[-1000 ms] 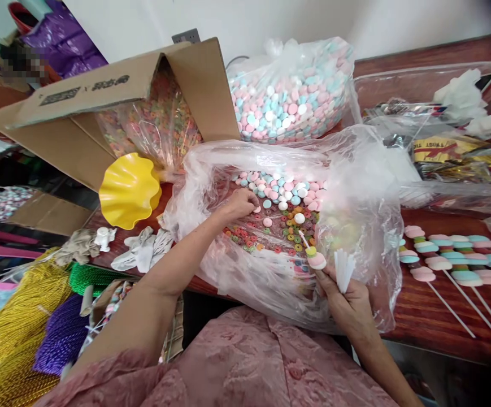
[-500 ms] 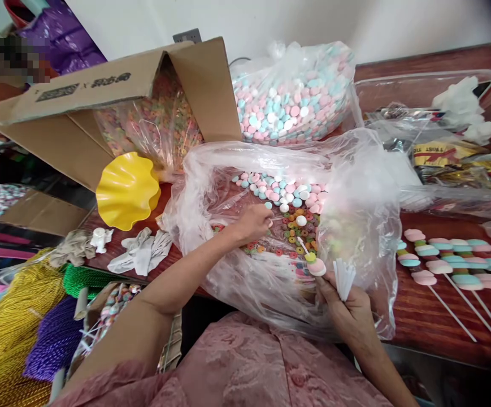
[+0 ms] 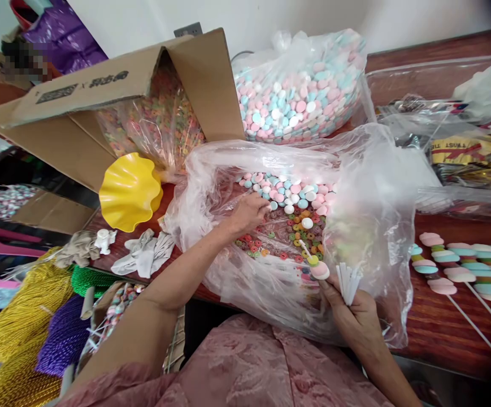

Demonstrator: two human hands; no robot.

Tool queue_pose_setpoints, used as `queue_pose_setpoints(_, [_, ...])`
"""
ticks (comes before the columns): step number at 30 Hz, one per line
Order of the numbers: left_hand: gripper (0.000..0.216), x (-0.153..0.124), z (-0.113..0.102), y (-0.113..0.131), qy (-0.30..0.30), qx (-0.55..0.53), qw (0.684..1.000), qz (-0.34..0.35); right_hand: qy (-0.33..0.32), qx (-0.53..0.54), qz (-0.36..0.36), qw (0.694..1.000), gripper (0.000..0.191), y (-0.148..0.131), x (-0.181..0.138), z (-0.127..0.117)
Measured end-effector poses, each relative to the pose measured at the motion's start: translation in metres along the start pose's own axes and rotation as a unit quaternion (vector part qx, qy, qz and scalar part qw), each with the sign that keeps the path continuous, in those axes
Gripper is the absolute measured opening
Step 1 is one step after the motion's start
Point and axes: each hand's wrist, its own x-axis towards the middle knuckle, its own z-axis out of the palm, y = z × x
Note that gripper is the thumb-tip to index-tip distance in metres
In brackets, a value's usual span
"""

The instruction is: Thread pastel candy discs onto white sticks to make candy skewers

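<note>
My right hand [image 3: 353,311] is closed around a bundle of white sticks [image 3: 347,282]. Its thumb and fingers also grip one stick threaded with a pink-and-white marshmallow [image 3: 320,270] and a yellow-green cereal ring [image 3: 313,260], bare tip pointing up and left. My left hand [image 3: 249,215] reaches into the opened clear plastic bag [image 3: 203,155], fingers curled together by the near edge of the loose pastel marshmallows [image 3: 287,189]. What its fingertips pinch, if anything, is hidden. Colourful cereal rings [image 3: 300,226] lie just right of that hand, with a white marshmallow [image 3: 307,223] on them.
Finished marshmallow sticks [image 3: 461,274] lie at right. Behind stand a full marshmallow bag [image 3: 300,96] and a cardboard box [image 3: 205,85] holding bagged cereal rings [image 3: 156,118]. A yellow wavy bowl [image 3: 129,192] and crumpled gloves [image 3: 143,252] sit left. Coloured cord [image 3: 27,316] hangs lower left.
My left hand has shifted slightly up, closer to the marshmallow pile. My right hand still grips the threaded stick and bundle. The view has turned slightly left.
</note>
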Motion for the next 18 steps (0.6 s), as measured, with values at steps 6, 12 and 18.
queue_pose_setpoints(6, [0.023,-0.002,-0.001,-0.018,0.024,-0.029,0.998,0.056,0.001,-0.010,-0.008,1.000,0.040,0.000,-0.001,0.000])
queue_pose_setpoints(12, [0.023,-0.011,0.001,-0.014,-0.015,-0.098,0.995,0.017,0.001,-0.015,-0.014,1.000,0.038,-0.002,0.002,0.001])
queue_pose_setpoints(18, [0.009,-0.014,-0.003,-0.011,-0.001,-0.209,0.969,-0.129,0.013,-0.023,-0.024,0.999,0.031,0.001,0.002,0.002])
